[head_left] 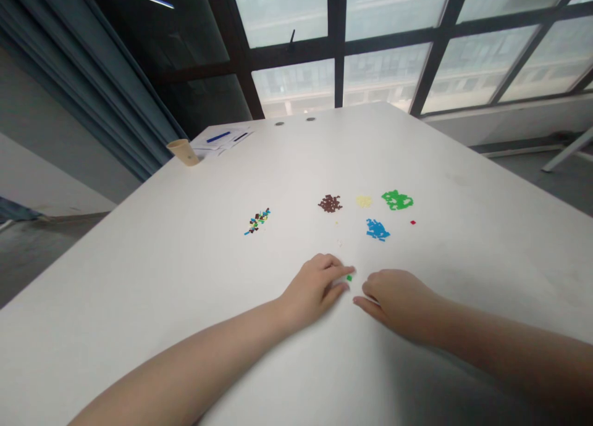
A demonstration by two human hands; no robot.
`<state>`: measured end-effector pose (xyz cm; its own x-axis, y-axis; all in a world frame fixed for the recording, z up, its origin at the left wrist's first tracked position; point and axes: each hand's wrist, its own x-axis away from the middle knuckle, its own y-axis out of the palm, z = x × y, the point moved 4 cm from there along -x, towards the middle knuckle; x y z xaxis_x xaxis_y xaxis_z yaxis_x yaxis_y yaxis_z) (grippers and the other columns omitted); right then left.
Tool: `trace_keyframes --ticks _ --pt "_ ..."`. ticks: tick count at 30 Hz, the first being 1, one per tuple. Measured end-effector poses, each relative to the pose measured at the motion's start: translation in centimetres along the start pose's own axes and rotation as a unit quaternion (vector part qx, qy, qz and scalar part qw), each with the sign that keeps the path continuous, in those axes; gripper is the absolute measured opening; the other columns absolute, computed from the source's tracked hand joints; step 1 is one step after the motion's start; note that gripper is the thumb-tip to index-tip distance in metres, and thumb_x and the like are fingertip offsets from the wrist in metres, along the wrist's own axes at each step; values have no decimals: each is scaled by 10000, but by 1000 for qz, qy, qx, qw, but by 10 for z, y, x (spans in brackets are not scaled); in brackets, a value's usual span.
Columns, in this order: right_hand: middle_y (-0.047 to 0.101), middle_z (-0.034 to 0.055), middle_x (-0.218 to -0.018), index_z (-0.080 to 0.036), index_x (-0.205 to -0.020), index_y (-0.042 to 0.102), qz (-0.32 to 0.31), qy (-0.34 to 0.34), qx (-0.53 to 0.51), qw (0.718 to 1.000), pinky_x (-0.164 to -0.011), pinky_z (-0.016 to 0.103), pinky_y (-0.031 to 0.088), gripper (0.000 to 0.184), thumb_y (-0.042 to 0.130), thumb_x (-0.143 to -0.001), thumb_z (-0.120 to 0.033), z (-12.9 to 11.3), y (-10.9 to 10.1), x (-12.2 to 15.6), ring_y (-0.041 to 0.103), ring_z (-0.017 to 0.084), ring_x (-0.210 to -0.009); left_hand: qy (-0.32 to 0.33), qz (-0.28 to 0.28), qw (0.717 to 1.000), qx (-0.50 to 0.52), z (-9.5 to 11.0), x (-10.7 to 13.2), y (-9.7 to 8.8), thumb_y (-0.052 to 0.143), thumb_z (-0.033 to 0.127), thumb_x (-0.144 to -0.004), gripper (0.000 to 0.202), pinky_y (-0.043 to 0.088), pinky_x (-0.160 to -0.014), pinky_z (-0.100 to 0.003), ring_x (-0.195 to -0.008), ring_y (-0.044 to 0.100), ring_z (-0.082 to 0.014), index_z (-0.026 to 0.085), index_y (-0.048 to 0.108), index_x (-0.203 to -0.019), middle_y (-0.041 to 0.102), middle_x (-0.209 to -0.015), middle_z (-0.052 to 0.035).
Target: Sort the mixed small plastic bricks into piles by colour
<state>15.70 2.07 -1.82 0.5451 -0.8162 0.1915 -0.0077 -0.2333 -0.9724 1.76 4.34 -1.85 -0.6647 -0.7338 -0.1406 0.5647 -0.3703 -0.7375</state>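
Two bare forearms reach across a white table [185, 259]. The left hand [315, 287] is loosely curled, its fingertips [346, 270] stretched forward, while the right hand [398, 302] is cupped, and neither is clearly pinching anything. Between them, touching neither as far as can be told, sits a tiny green brick [349, 278]. Farther off, a blue pile [377, 229] serves as the landmark, with heaps seemingly kept apart by colour: a green heap [397, 199] beyond it to the right, a red brick [412, 222] to its right, a pale yellow heap [364, 201] directly beyond, and a brown heap [330, 204] beyond to the left. A mixed-colour heap [257, 221] lies well left of it — the colours still jumbled together — and a paper cup [183, 152] and papers [222, 141] stand farther left still, near the table's far edge.
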Motion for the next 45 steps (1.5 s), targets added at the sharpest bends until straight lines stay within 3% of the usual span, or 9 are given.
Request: trace_keyframes --ticks 7,12,22,29,32,36,38,41,45 --pt "638 77 -663 -157 -682 632 1 -2 -1 1000 -544 276 339 422 329 -879 -375 -1 -2 -1 598 189 -629 27 -3 998 -54 -4 -1 3 434 217 -834 236 391 -769 -321 -867 501 -186 202 648 -932 586 -923 -85" --pt "651 84 -685 -150 -738 642 3 11 -5 1000 -549 275 347 408 328 -882 -368 -1 -2 -2 605 188 -634 73 -33 996 -37 8 -1 3 434 244 -836 305 377 -815 -336 -926 502 -197 225 569 -1108 584 -1006 -94" --pt "653 94 -706 -138 -756 649 -83 25 23 996 -536 274 357 341 446 -847 -396 5 -4 5 616 212 -640 87 -62 993 -41 10 -3 13 436 307 -848 251 349 -782 -324 -915 505 -198 218 624 -989 603 -965 -83" --pt "652 90 -689 -142 -721 652 -78 17 36 996 -534 260 357 329 456 -850 -373 2 -6 4 607 189 -620 53 -53 988 132 12 -5 12 487 285 -821 186 359 -780 -313 -873 500 -176 187 637 -873 600 -916 -92" --pt "654 91 -692 -139 -718 653 -80 17 39 996 -533 264 362 324 467 -843 -372 2 -8 5 614 199 -624 -88 -8 922 378 3 -5 10 606 373 -732 224 368 -646 -253 -710 483 -126 160 619 -802 572 -777 -51" --pt "664 99 -751 -137 -754 653 -112 8 44 993 -563 276 391 324 442 -860 -359 0 -10 5 625 220 -682 -215 -3 711 670 -4 -2 16 723 381 -609 315 290 -504 -171 -552 380 -52 123 583 -724 440 -599 17" --pt "664 103 -757 -134 -763 652 -121 11 45 992 -570 279 399 331 435 -863 -362 -2 -13 5 626 226 -694 -226 -18 638 736 -3 -2 16 749 330 -589 303 271 -475 -147 -546 361 -39 106 568 -685 405 -600 22" --pt "661 111 -750 -126 -764 652 -131 11 47 990 -568 279 396 340 433 -863 -365 -3 -14 5 625 229 -693 -236 -14 584 777 -4 -2 14 758 250 -586 264 281 -457 -128 -551 352 -30 97 555 -656 405 -649 15" --pt "652 108 -728 -130 -734 638 -127 10 40 991 -548 279 371 334 427 -866 -353 0 -11 5 613 226 -667 -236 -7 571 786 -4 -2 13 758 226 -586 253 283 -441 -115 -546 338 -26 89 552 -641 395 -657 13"
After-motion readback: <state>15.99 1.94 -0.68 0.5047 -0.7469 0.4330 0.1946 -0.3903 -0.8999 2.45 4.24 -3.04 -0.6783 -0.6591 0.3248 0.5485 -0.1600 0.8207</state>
